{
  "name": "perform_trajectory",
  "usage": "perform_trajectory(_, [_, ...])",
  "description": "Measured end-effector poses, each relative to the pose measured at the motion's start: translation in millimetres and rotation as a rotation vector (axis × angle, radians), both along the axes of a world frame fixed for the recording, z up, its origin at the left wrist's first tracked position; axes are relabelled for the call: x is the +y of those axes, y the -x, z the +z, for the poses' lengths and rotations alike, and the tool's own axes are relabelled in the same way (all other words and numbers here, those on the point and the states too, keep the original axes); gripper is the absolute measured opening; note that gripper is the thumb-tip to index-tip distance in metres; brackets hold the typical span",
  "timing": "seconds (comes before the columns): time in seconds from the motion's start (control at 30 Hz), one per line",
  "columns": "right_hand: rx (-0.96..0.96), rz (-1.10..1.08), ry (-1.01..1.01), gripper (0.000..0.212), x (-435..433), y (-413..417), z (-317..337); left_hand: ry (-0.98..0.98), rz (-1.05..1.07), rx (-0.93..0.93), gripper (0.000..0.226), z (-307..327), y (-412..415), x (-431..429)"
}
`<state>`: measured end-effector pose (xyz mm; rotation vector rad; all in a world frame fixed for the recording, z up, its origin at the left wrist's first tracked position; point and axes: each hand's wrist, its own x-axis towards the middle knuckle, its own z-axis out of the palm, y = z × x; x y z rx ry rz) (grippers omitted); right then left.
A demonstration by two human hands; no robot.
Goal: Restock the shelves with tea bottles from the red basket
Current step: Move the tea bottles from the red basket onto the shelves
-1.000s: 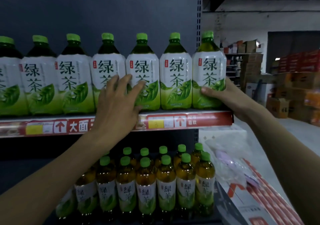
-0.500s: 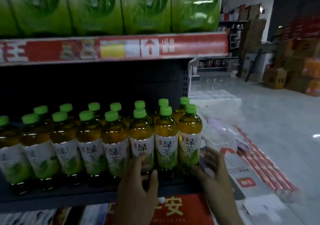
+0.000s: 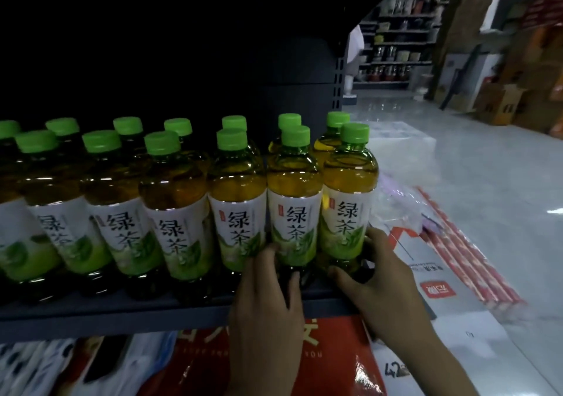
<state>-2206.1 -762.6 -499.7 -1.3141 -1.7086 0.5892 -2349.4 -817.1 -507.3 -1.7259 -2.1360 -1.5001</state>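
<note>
Tea bottles [image 3: 347,212], reached for earlier, now gripped by left hand [image 3: 268,292] and right hand [image 3: 380,280].

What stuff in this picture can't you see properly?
Head view:
- Back-row bottles: front bottles hide all but caps.
- End bottle bottom: right hand grips it there.
- Neighbour bottle bottom: left hand grips it there.
- Row's left end: cut by the picture edge.
- Far shelves: tiny, blurry.
- Red basket: not in view.

"绿茶" on tea bottles [image 3: 294,228]
</note>
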Motion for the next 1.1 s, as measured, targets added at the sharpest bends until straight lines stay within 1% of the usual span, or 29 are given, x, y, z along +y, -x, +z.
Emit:
perform_trajectory(0.07, [-0.031,-0.007,0.038,0.061,0,-1,2,-0.009,-0.010,0.008,0.044,1,0,0])
perform_trajectory(0.13, [-0.028,-0.045,0.061,0.065,-7,1,6,-0.007,-0.037,-0.029,0.039,4,0,-5])
perform_trajectory(0.2, [0.023,-0.209,-0.023,0.072,-20,7,13,-0.035,-0.060,-0.063,0.033,7,7,-14])
perform_trajectory(0.23, [0.063,-0.289,-0.100,0.071,-30,14,17,-0.076,-0.051,-0.059,0.031,9,13,-20])
perform_trajectory(0.27, [0.094,-0.323,-0.188,0.066,-42,24,22,-0.121,-0.028,-0.060,0.030,12,22,-25])
perform_trajectory(0.33, [0.074,-0.242,-0.269,0.058,-62,51,28,-0.183,0.047,-0.101,0.034,21,44,-34])
perform_trajectory(0.37, [0.042,-0.160,-0.254,0.061,-68,65,28,-0.196,0.085,-0.134,0.038,22,56,-37])
perform_trajectory(0.43, [-0.041,-0.019,-0.186,0.067,-73,92,24,-0.149,0.134,-0.198,0.042,21,78,-40])
perform_trajectory(0.5, [-0.083,0.018,-0.158,0.063,-72,112,17,-0.068,0.135,-0.224,0.048,16,92,-41])
perform_trajectory(0.6, [-0.102,-0.037,-0.124,0.064,-66,126,14,-0.025,0.117,-0.153,0.052,11,101,-39])
perform_trajectory(0.77, [-0.171,-0.160,-0.148,0.064,-60,134,19,-0.068,0.142,-0.153,0.054,8,102,-34])
perform_trajectory(1.03, [-0.204,-0.206,-0.178,0.062,-57,137,18,-0.057,0.177,-0.125,0.053,6,99,-25])
perform_trajectory(1.1, [-0.156,-0.211,-0.189,0.061,-57,138,18,-0.056,0.162,-0.125,0.053,7,101,-25])
